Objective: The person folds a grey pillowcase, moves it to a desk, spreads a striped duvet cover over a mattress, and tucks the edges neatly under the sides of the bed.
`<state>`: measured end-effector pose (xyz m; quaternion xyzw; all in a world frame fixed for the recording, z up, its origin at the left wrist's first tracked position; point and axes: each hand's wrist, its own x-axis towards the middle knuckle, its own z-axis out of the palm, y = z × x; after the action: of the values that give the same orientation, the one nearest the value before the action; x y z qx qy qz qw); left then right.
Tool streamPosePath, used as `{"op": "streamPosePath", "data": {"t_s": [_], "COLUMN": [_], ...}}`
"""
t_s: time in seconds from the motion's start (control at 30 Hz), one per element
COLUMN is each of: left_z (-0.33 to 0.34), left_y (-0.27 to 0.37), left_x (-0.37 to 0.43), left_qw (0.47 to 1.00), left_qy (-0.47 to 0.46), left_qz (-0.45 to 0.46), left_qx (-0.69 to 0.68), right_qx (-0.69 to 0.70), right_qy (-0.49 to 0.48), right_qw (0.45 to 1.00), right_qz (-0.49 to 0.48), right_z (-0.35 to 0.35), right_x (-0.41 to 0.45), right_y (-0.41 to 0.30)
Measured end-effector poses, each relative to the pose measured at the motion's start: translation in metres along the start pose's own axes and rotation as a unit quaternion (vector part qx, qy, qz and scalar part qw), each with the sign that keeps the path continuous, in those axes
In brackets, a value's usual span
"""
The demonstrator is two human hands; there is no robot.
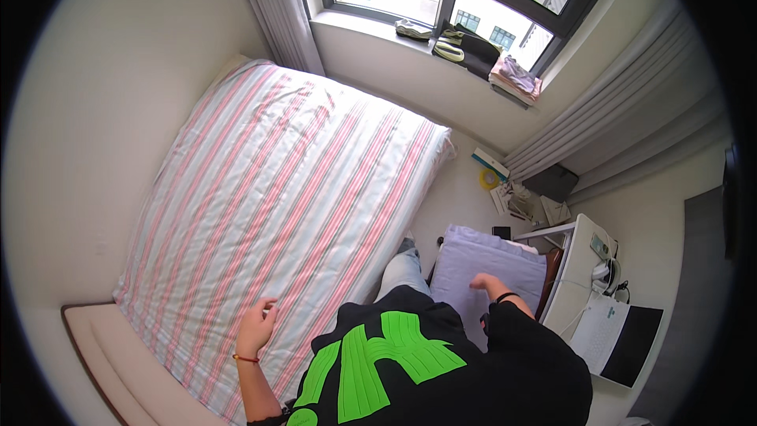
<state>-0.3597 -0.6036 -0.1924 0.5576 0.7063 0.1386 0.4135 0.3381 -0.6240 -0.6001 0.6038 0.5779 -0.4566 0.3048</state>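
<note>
My left hand, with a red cord bracelet at its wrist, is over the near edge of a bed sheet striped in pink, white, grey and pale blue. Its fingers are loosely curled, with a gap at the thumb and nothing in them. The sheet covers the mattress and has wrinkles toward the far left corner. To the other side, my right hand is over or against a folded lavender blanket that lies on a brown chair. Its fingertips are hidden, so contact or grip cannot be told.
A padded beige headboard borders the bed. At right, a white desk bears a laptop, headphones and a phone. Yellow tape and boxes are on the floor. Folded clothes line the windowsill.
</note>
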Motion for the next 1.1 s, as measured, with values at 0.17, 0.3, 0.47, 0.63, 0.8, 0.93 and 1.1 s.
{"op": "streamPosePath", "data": {"t_s": [0.17,0.3,0.47,0.63,0.8,0.93,1.1], "left_z": [0.061,0.088,0.098,0.102,0.124,0.148,0.183], "left_y": [-0.066,-0.059,-0.031,0.004,0.007,0.014,0.045], "left_x": [0.062,0.104,0.168,0.221,0.276,0.294,0.324], "left_qw": [0.985,0.969,0.983,0.990,0.998,0.993,0.981], "left_qy": [-0.069,-0.061,-0.024,-0.031,-0.049,-0.101,-0.182], "left_qz": [-0.140,-0.232,-0.176,-0.127,-0.046,-0.015,-0.047], "left_qx": [0.077,-0.050,-0.045,-0.052,0.010,0.063,0.044], "right_qx": [0.241,0.540,0.497,0.551,0.523,0.522,0.599], "right_qy": [-0.182,-0.232,0.150,0.356,0.295,0.244,0.320], "right_qw": [0.951,0.800,0.853,0.754,0.796,0.816,0.734], "right_qz": [0.060,0.121,0.051,-0.022,-0.080,-0.041,0.006], "right_z": [-0.028,-0.133,-0.289,-0.404,-0.399,-0.361,-0.367], "right_x": [-0.023,-0.050,-0.034,-0.090,-0.145,-0.157,-0.166], "right_y": [-0.020,0.001,0.054,0.010,-0.017,0.024,0.074]}}
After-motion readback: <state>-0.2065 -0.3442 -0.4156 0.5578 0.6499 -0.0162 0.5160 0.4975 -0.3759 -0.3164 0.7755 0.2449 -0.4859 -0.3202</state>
